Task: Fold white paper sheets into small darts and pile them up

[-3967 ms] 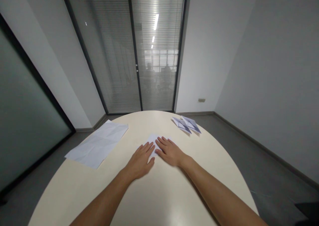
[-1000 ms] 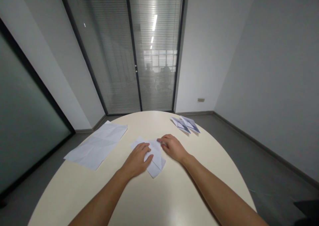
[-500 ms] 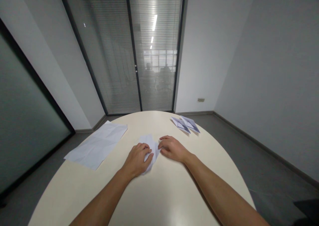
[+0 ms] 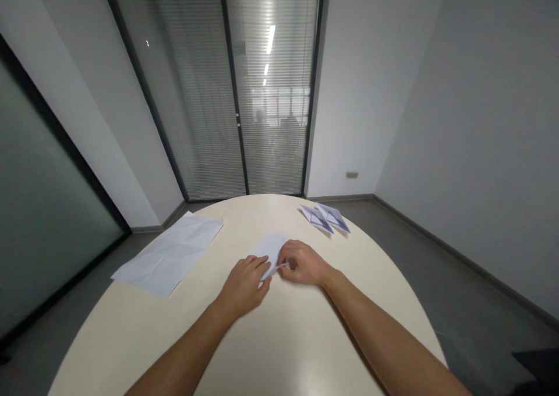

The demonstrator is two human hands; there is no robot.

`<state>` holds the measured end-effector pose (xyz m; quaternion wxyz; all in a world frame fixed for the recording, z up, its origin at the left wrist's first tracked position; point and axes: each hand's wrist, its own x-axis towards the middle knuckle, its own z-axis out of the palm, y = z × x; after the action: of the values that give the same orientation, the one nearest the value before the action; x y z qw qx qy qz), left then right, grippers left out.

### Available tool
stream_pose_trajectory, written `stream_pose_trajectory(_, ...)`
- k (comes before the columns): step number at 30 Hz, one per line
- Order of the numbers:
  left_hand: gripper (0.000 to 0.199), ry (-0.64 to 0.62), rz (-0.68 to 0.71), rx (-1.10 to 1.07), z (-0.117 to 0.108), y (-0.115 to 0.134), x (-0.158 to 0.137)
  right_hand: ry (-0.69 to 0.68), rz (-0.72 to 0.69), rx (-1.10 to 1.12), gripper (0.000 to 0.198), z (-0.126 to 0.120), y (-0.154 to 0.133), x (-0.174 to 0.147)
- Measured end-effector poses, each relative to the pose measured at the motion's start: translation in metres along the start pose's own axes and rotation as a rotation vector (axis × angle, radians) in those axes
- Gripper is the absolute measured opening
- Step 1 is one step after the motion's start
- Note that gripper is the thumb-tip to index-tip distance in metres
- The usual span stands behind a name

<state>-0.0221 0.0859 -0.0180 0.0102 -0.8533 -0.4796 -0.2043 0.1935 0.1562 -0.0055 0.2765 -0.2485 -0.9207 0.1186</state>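
A small folded sheet of white paper [image 4: 269,246] lies on the table between my two hands. My left hand [image 4: 245,280] rests over its left and near side, with the fingers on top and the thumb at the near edge, closed on it. My right hand [image 4: 302,262] pinches the right edge of the paper, where a thin flap stands up a little. The fingers of both hands hide part of the folds.
A large creased white sheet [image 4: 174,256] lies at the left of the round cream table [image 4: 297,338], overhanging its edge. Two folded paper pieces [image 4: 317,218] sit side by side near the far right edge. A glass door with blinds [image 4: 275,151] stands beyond.
My right hand has closed from loosely curled fingers into a pinch on the paper. The paper has turned and its near edge has lifted. My left hand has shifted slightly.
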Motion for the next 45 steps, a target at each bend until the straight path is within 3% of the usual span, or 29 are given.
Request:
stream_pose_trajectory(6, 0.027, 0.04, -0.038, -0.102, 0.001, -0.004, 0.001, -0.013, 0.004, -0.034, 0.039, 0.004, 0.006, -0.003)
stream_pose_trajectory(13, 0.022, 0.068, -0.085, -0.112, 0.001, -0.008, 0.002, -0.013, 0.068, -0.037, 0.025, 0.008, 0.016, -0.007)
stream_pose_trajectory(28, 0.019, 0.145, -0.253, -0.105, 0.005, -0.019, 0.001, -0.012, 0.198, -0.106, 0.017, 0.004, 0.015, -0.008)
stream_pose_trajectory(45, 0.016, 0.223, -0.387, -0.169, 0.009, -0.026, 0.001, 0.106, 0.418, -0.165, 0.024, 0.004, 0.028, -0.012)
